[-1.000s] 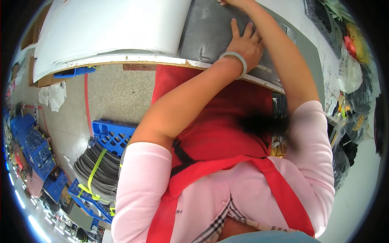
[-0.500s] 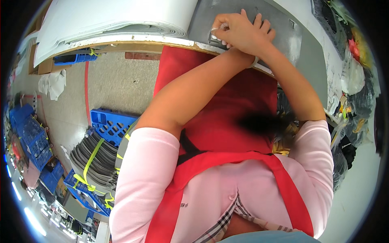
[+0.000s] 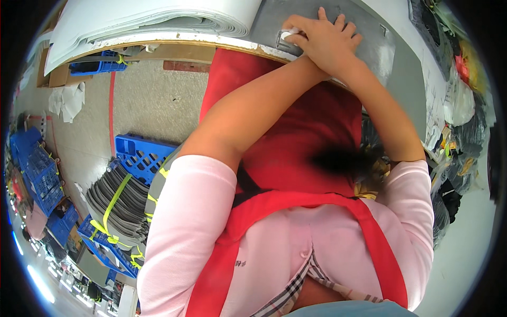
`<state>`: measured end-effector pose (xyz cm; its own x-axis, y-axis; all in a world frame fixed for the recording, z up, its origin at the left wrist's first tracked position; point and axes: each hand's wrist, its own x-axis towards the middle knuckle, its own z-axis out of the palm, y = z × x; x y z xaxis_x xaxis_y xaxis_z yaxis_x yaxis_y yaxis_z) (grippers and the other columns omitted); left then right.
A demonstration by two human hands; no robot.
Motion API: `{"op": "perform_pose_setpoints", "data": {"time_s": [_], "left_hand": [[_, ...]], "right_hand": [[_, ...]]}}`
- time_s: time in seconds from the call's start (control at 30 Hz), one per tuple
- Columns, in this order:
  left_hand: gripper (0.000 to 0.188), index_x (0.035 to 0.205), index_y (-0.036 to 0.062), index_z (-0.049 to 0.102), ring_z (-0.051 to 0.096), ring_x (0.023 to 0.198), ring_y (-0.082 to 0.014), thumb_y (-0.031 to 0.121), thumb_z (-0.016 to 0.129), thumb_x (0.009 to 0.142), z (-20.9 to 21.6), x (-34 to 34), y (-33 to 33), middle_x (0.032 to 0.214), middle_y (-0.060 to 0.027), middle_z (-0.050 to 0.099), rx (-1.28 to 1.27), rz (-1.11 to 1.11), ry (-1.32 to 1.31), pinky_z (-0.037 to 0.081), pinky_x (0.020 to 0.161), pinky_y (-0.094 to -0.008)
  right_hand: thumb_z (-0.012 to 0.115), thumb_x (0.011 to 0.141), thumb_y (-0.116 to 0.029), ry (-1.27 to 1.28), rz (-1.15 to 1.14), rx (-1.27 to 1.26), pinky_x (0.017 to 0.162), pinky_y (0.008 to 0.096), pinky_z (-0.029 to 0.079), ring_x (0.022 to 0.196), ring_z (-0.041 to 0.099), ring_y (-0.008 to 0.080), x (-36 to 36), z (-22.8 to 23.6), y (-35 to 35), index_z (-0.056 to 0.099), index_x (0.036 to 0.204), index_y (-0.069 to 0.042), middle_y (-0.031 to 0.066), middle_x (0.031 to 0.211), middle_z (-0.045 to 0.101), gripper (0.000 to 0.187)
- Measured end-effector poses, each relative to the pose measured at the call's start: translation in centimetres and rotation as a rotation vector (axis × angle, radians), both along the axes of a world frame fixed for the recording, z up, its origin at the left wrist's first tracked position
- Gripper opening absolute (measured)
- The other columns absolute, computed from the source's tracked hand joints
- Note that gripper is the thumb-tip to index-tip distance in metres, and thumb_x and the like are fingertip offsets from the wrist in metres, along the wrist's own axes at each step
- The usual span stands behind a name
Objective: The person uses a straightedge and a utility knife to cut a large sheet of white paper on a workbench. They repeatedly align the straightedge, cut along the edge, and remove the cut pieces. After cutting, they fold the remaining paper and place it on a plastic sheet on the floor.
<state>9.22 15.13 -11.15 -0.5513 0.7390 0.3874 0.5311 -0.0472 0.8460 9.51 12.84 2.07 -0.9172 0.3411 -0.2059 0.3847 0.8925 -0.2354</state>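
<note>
My forearms cross over the edge of the worktable, the right over the left. My right hand (image 3: 319,45) bends its thumb and index finger round a small white piece (image 3: 287,35), too small to name. That pinch sits over a small rectangular marking or cut-out (image 3: 282,43) on a dark grey sheet (image 3: 272,21). Mostly hidden beneath the right hand, my left hand (image 3: 346,31) shows its spread fingers resting on the same sheet.
Layered large white sheets (image 3: 158,18) lie at the table's left. Below stand blue crates (image 3: 142,158) and a strapped stack of grey pieces (image 3: 119,201). Crumpled white paper (image 3: 67,103) lies on the floor. Plastic bags (image 3: 458,103) crowd the right side.
My crossed hands have shifted slightly right with a small tilt of the view. The right thumb and index finger have opened a little, showing more of the rectangular marking.
</note>
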Motion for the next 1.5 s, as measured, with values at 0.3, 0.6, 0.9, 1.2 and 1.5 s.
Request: {"op": "perform_pose_setpoints", "data": {"time_s": [0.3, 0.6, 0.9, 1.2, 1.5], "left_hand": [[0.051, 0.132, 0.0112, 0.056, 0.038, 0.14, -0.0383, 0.037, 0.058, 0.088, 5.5, -2.3, -3.7, 0.141, -0.0156, 0.049, -0.308, -0.072, 0.74, 0.018, 0.105, -0.0785], [0.043, 0.137, 0.0126, 0.053, 0.032, 0.144, -0.0345, 0.027, 0.048, 0.097, 6.1, -2.4, -3.1, 0.148, -0.0135, 0.045, -0.487, -0.173, 0.673, 0.014, 0.112, -0.0722], [0.044, 0.138, 0.0112, 0.052, 0.032, 0.144, -0.0346, 0.027, 0.047, 0.097, 6.1, -2.1, -2.2, 0.15, -0.0148, 0.041, -0.501, -0.15, 0.633, 0.012, 0.112, -0.073], [0.033, 0.12, 0.0088, 0.061, 0.055, 0.115, -0.0332, 0.015, 0.063, 0.088, 8.0, -1.8, -4.6, 0.119, -0.0134, 0.06, 0.033, -0.217, 0.418, 0.042, 0.099, -0.0498], [0.023, 0.108, 0.0048, 0.07, 0.06, 0.101, -0.0319, 0.012, 0.066, 0.086, 9.2, -2.8, -8.9, 0.104, -0.0118, 0.066, -0.269, -0.488, 0.622, 0.052, 0.086, -0.0415]], "right_hand": [[0.063, 0.09, -0.037, -0.126, 0.016, 0.062, 0.092, 0.0553, 0.037, 0.115, 0.05, 0.0394, -0.7, 1.4, -1.6, 0.069, 0.109, -0.027, 0.002, 0.11, 0.069, 0.023], [0.071, 0.087, -0.026, 0.411, -0.087, -0.502, 0.086, 0.0286, 0.049, 0.093, 0.065, 0.014, 3.6, 0.4, 6.4, 0.07, 0.105, -0.007, 0.0036, 0.094, 0.07, 0.026], [0.076, 0.086, -0.028, 0.639, -0.827, -0.451, 0.077, 0.0255, 0.048, 0.086, 0.06, 0.0118, 16.9, -6.0, 19.2, 0.072, 0.103, -0.006, 0.0005, 0.094, 0.069, 0.028], [0.071, 0.092, -0.028, 0.631, -0.707, -0.897, 0.084, 0.0226, 0.046, 0.093, 0.06, 0.0077, 17.4, -4.0, 17.9, 0.068, 0.108, -0.009, -0.0024, 0.1, 0.067, 0.025], [0.063, 0.098, -0.027, 1.213, -0.798, -1.243, 0.083, 0.03, 0.054, 0.096, 0.064, 0.0151, 18.0, -4.4, 18.3, 0.06, 0.12, -0.006, 0.0056, 0.11, 0.067, 0.031]]}}
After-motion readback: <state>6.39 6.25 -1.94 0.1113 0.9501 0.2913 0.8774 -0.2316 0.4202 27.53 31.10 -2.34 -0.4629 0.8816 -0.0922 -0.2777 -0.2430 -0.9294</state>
